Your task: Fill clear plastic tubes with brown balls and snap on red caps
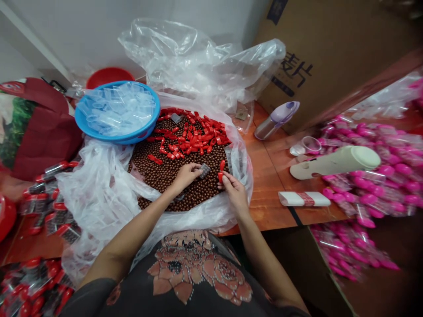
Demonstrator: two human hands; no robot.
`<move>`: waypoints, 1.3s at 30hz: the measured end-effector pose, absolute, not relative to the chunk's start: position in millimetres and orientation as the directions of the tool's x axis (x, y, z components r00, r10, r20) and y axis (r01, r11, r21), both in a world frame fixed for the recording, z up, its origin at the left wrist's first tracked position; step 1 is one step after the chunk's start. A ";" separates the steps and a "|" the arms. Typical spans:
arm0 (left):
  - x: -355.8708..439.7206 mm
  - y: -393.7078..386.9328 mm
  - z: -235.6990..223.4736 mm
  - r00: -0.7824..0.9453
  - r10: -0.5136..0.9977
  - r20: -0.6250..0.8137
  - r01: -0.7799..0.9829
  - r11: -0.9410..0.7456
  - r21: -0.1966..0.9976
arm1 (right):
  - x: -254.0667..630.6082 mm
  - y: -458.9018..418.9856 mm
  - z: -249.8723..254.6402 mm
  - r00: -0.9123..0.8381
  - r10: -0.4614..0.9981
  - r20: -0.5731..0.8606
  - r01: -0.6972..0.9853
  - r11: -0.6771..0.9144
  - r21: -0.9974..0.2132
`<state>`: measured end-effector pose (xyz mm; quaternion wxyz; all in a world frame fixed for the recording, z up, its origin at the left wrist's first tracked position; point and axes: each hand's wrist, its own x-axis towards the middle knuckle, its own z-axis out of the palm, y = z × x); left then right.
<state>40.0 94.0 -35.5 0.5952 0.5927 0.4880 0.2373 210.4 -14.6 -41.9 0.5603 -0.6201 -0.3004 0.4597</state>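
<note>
My left hand (pixel 188 175) grips a small clear plastic container (pixel 205 171) filled with dark beads, held low over a heap of round brown balls (pixel 158 180). In my right hand (pixel 234 189), a red plastic cap (pixel 220 171) with its lid flipped up is pinched between thumb and fingers. A short gap separates cap and container. Many loose red caps (pixel 198 136) lie on the far part of the heap, which rests in a white plastic bag (pixel 244 176) with its edges spread out.
At the back left stands a blue basin (pixel 79 121) of clear empty containers. Red-capped filled containers (pixel 59 207) lie left; pink-capped ones (pixel 370 185) are piled right. A purple-lidded bottle (pixel 277 119), a pale green flask (pixel 330 163), a white packet (pixel 304 199) and a cardboard box (pixel 330 53) stand or lie rightward.
</note>
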 end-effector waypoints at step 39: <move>31.1 82.9 -29.0 0.514 0.837 -0.187 0.159 0.121 0.980 | 204.9 15.3 -16.2 0.450 0.892 0.036 0.183 -0.053 -0.982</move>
